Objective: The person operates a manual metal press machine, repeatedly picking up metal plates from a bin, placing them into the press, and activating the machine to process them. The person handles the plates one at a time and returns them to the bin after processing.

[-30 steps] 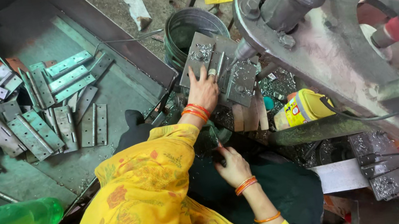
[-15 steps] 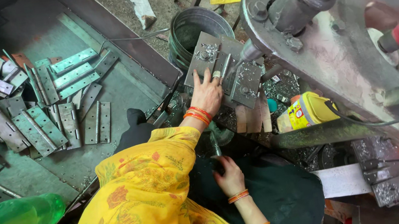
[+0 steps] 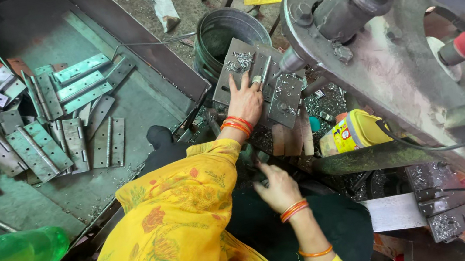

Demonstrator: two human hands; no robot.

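the left hand (image 3: 247, 99) presses flat, fingers spread, on the grey steel hinge plate (image 3: 256, 81) on the press bed's near edge; slipping toward the tooling could pinch them. the right hand (image 3: 278, 188) curls low; its grip is unclear.

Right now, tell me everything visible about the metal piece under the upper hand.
The hinge plate is grey, flat metal with holes and slots, strewn with shiny swarf. It lies tilted on the machine bed beside the bucket, under the machine's nose. The left hand presses flat on it, fingers spread. Its lower edge is hidden by clutter.
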